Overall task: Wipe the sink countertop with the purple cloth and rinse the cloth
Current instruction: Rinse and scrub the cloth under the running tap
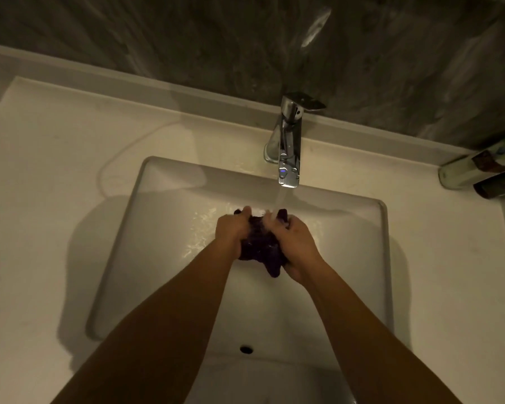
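Note:
The purple cloth [261,247] is bunched up between both hands, over the middle of the white rectangular sink basin [158,234]. My left hand [233,231] grips its left side and my right hand [295,243] grips its right side. Water runs from the chrome faucet [288,147] straight down onto the cloth and my right fingers. A loose end of the cloth hangs below my hands. The white countertop [56,170] surrounds the basin.
Two bottles [478,173] lie or stand at the right edge of the countertop. A dark marbled wall [216,39] rises behind the faucet. An overflow hole [246,349] sits in the basin's near wall. A thin water trail curves over the countertop left of the faucet.

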A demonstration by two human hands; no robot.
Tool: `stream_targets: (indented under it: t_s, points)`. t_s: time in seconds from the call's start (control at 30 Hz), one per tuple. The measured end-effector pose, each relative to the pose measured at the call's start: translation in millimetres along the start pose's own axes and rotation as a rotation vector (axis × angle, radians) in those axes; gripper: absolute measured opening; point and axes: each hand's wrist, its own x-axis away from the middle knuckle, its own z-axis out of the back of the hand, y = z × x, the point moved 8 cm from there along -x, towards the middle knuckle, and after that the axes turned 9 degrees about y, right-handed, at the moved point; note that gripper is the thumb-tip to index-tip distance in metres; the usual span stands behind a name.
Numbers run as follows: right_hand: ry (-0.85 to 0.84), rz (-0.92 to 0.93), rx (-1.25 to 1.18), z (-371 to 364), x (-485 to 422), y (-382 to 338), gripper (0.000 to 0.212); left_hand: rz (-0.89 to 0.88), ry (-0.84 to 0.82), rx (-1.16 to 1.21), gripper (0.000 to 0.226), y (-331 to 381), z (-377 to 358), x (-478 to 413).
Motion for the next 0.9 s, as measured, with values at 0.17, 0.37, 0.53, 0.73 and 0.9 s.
stream_targets:
  t_s: [0.17, 0.37, 0.53, 0.73, 0.9]
  points:
    - [-0.017, 0.153, 0.081, 14, -5, -6, 0.022, 0.091, -0.319, 0.374, 0.044, -15, -9, 8]
    - [0.24, 0.224, 0.222, 38, -30, -3, 0.015, -0.395, -0.225, -0.052, 0.015, 15, -11, 32]
    - [-0.105, -0.415, -0.427, -8, -20, 45, 0.05, -0.76, -0.132, -0.275, 0.016, 43, -38, 96]
    - [-0.283, -0.385, -0.742, -45, -3, 17, 0.038, -0.908, 0.19, -0.559, 0.04, 62, -30, 104]
    - [-0.114, -0.527, -0.381, -33, -2, 33, 0.032, -0.811, 0.072, -0.488, 0.031, 61, -26, 61]
